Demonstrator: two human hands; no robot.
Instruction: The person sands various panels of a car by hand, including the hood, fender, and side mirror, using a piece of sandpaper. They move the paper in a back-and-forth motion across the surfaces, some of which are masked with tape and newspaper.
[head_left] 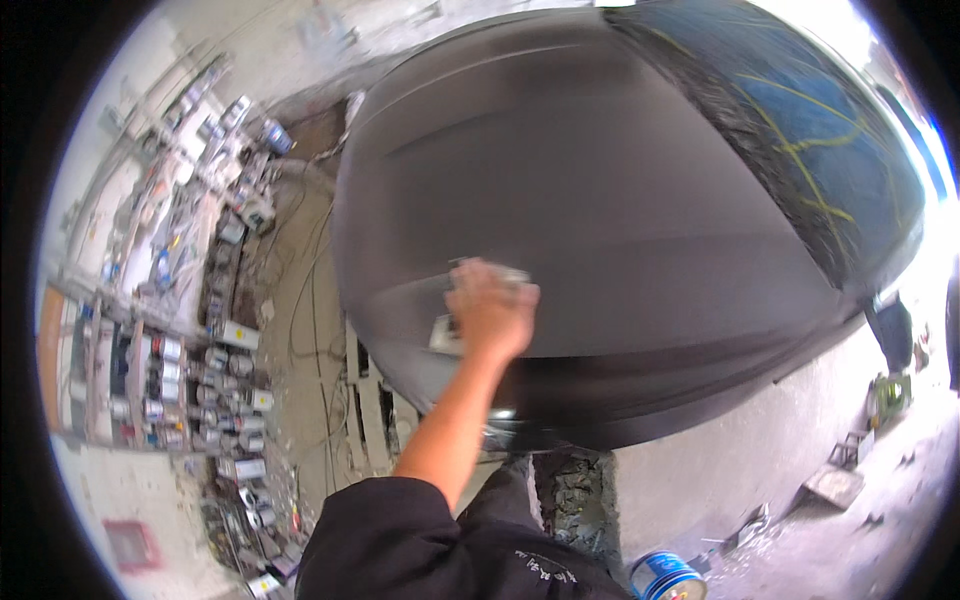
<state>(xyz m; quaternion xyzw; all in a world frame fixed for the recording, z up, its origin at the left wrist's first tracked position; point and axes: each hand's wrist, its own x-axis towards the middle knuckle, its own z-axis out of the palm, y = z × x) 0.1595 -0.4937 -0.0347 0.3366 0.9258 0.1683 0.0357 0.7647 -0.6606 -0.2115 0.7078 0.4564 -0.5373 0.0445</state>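
My left hand (492, 305) reaches over the dark matte car hood (600, 190), its fingers bent over a pale flat pad (446, 338) that lies against the hood near its lower left part. The hand and pad are blurred, so the pad's exact shape cannot be told. My forearm comes up from a black short sleeve. My right hand is out of view. A dark covering with yellow tape lies over the windshield (820, 150) at the upper right.
Shelves of cans and bottles (170, 375) line the left wall, with hoses on the floor beside a slatted pallet (362, 385). A blue can (665, 578) stands at the lower edge. A green object (888, 398) and a side mirror (888, 330) are at the right.
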